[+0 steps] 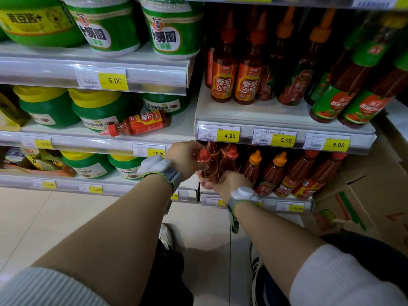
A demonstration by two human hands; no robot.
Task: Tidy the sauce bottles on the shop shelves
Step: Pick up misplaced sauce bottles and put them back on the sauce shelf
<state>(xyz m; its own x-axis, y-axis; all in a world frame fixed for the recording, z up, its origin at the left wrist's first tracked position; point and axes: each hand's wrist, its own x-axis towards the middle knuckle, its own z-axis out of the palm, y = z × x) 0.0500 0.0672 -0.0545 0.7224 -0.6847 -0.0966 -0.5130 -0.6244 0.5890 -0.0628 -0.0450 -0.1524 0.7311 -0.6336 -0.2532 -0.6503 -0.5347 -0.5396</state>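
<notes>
Both hands on one red-capped sauce bottle [206, 165] at the left end of the lower shelf [256, 203], under the 4.90 price tag [228, 135]. Left hand [187, 159] curls round the neck just below the cap, thumb across the front; right hand [227, 184] cups the base from below, fingers wrapped on it. Bottle upright, touching a 2nd red-capped one [230, 161] right beside it. Further right of the tag's column: orange-capped bottles [254, 166], then more red ones. Up-left of the tag, a stray bottle [138, 124] lies on its side w/ green tubs [97, 111] behind. Pale tiled floor [44, 217] below; cardboard boxes [375, 195] far right.
</notes>
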